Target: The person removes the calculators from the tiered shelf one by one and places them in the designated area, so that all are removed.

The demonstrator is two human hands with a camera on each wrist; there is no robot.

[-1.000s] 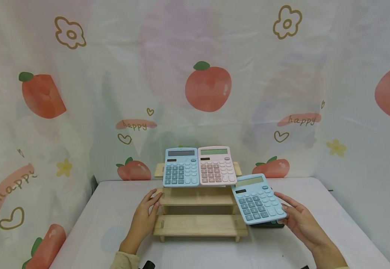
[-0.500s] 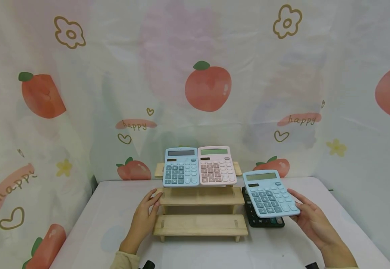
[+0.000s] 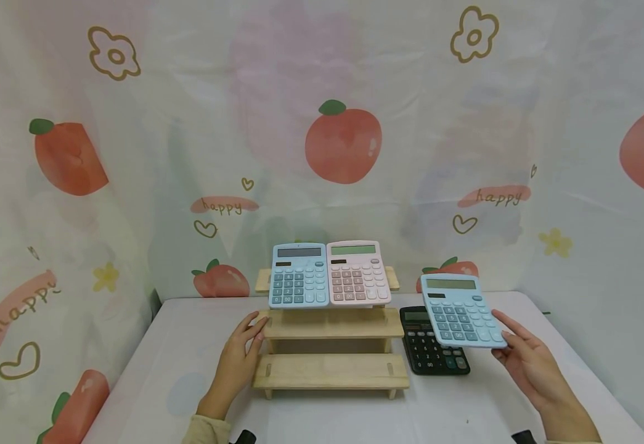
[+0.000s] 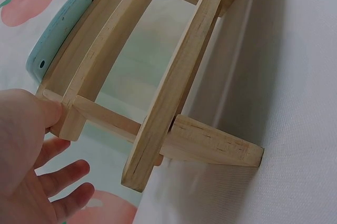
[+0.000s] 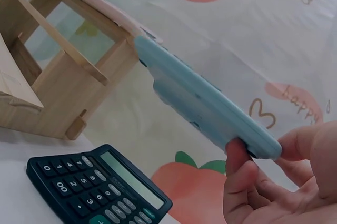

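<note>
My right hand (image 3: 540, 376) pinches a light blue calculator (image 3: 463, 310) by its lower right corner, thumb on one face and fingers on the other. The calculator is up in the air, tilted, and overlaps a black calculator (image 3: 427, 351) lying on the table. In the right wrist view its back (image 5: 195, 103) shows. My left hand (image 3: 236, 357) grips the left end of the middle shelf of a stepped wooden rack (image 3: 330, 373), the other fingers spread below it. On the rack's top step lean another blue calculator (image 3: 299, 276) and a pink calculator (image 3: 358, 274), side by side.
The rack's middle and lower steps hold nothing. A white-covered table (image 3: 322, 419) runs around it, with a fruit-patterned cloth (image 3: 344, 216) hanging behind and at both sides. The black calculator lies right beside the rack's right end.
My right hand has carried the blue calculator rightward and slightly up, away from the rack, uncovering more of the black calculator. The left hand has stayed on the rack.
</note>
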